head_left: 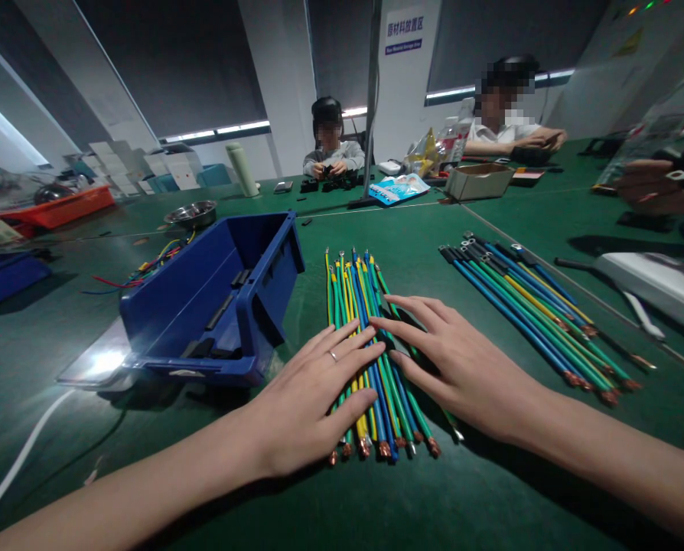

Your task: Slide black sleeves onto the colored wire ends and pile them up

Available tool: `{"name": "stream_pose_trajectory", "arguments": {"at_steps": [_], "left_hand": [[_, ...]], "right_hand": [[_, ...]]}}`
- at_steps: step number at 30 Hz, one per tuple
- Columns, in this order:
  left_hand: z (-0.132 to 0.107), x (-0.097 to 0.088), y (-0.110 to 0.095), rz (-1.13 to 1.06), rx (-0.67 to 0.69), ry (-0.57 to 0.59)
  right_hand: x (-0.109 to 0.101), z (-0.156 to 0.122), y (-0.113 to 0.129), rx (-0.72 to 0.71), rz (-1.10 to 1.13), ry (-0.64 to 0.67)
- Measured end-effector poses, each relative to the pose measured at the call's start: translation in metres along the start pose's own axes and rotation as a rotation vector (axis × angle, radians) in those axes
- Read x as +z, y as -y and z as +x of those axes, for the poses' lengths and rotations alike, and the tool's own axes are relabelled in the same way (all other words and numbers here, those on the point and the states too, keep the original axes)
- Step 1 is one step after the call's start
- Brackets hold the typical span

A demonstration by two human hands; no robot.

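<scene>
Head view: on the table, beside the bin, we press the wires flat, left hand and right hand spread open, gripping nothing. Keep palms light, probably squaring the copper ends.

We see the near wire bundle lying on the table under both hands, a bin just left, a second wire bundle right, a box far behind.

Flat bundle of coloured wires on table
</scene>
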State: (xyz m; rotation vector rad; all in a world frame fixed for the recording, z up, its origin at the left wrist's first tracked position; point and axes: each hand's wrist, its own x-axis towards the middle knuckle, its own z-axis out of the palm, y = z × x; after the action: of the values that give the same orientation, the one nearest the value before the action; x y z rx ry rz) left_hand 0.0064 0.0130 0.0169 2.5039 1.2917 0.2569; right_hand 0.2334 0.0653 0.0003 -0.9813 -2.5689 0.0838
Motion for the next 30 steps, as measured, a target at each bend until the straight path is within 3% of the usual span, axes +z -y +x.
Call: {"name": "stream_pose_trajectory", "arguments": {"at_steps": [12,19,23,26,30], "left_hand": [[0.000,-0.001,0.001,0.015,0.003,-0.058],[-0.001,0.002,0.004,-0.005,-0.004,-0.078],[-0.003,0.004,0.004,-0.024,-0.002,-0.224],[-0.007,0.003,0.000,0.038,0.141,-0.356],[-0.017,-0.010,-0.005,0.298,0.330,-0.680]], "right_hand": [[0.001,0.000,-0.001,0.057,0.009,-0.062],[0.003,-0.001,-0.013,0.125,-0.050,-0.116],[0.002,0.000,-0.024,0.180,-0.073,-0.106],[0.001,0.001,-0.035,0.232,-0.110,-0.099],[-0.001,0.000,-0.045,0.261,-0.154,-0.102]]}}
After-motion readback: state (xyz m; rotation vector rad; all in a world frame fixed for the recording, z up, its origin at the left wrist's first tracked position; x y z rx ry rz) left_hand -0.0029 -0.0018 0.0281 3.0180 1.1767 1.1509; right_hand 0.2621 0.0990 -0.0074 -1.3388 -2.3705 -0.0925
